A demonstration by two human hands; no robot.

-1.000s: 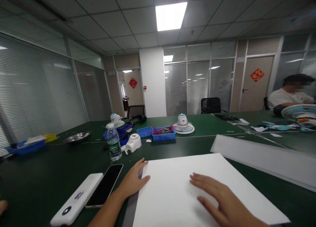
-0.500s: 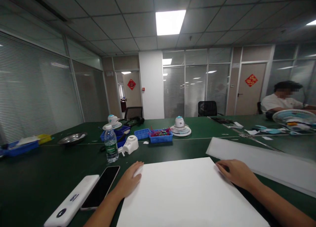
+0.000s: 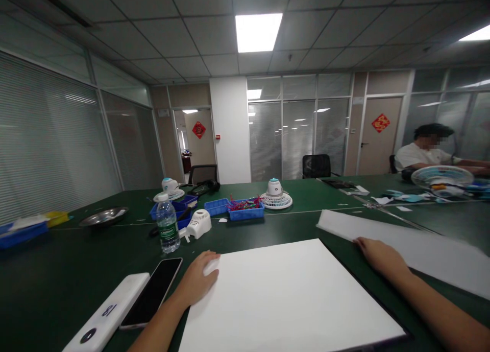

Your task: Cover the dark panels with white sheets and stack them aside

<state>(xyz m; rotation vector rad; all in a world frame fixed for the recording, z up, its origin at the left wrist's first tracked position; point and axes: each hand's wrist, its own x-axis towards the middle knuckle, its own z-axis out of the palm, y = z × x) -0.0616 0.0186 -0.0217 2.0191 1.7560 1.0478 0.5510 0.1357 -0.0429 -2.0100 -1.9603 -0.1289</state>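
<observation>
A large white sheet [image 3: 291,290] lies before me, with a dark edge showing along its right side. My left hand [image 3: 197,281] rests on its upper left edge, thumb apart from the fingers and lying on the white surface. Off to the right, my right hand [image 3: 383,259] is at the near edge of a long white sheet [image 3: 413,244]. Its fingers are drawn together there, and what lies between them is hidden. Left of my left hand are a black-screened phone [image 3: 153,293] and a white power bank [image 3: 107,311].
A water bottle [image 3: 167,224] stands beyond the phone, near a white plastic housing [image 3: 199,223]. Farther back are a blue tray [image 3: 247,211] of coloured wires, a small fan [image 3: 275,196] and a metal dish [image 3: 103,216]. A person [image 3: 426,150] sits at right behind a fan guard [image 3: 442,176].
My right hand has left the right edge of the large sheet and moved right to the long white sheet. My left hand stays in place. The view has turned slightly right.
</observation>
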